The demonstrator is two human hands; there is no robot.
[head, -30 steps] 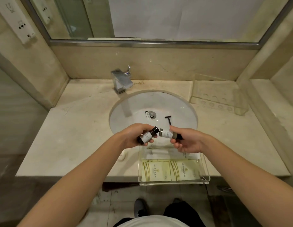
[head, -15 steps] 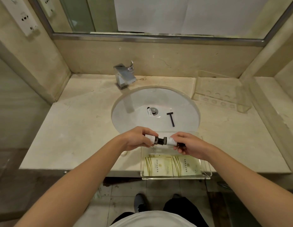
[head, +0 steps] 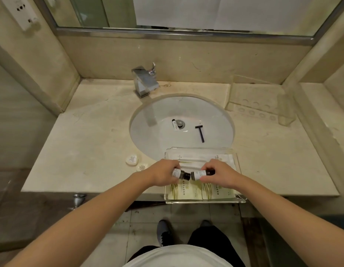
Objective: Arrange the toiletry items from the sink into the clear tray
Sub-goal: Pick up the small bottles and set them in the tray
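Observation:
My left hand (head: 162, 175) grips a small dark bottle (head: 180, 174) with a white label. My right hand (head: 218, 173) grips a second small dark bottle (head: 200, 173). Both lie horizontally, caps nearly touching, low over the middle of the clear tray (head: 205, 201), which sits at the counter's front edge with green-and-white packets (head: 194, 191) in it. In the white sink (head: 148, 120) lie a black razor (head: 200, 133) and a small white tube (head: 174, 125) by the drain.
A chrome faucet (head: 145, 81) stands behind the sink. A second clear holder (head: 260, 101) with round holes sits at the back right. Two small white soap packets (head: 132, 159) lie on the counter left of the tray. Mirror above.
Both hands moved down and toward me with the bottles, from over the sink's near rim to low over the tray. The bottles turned level, cap to cap.

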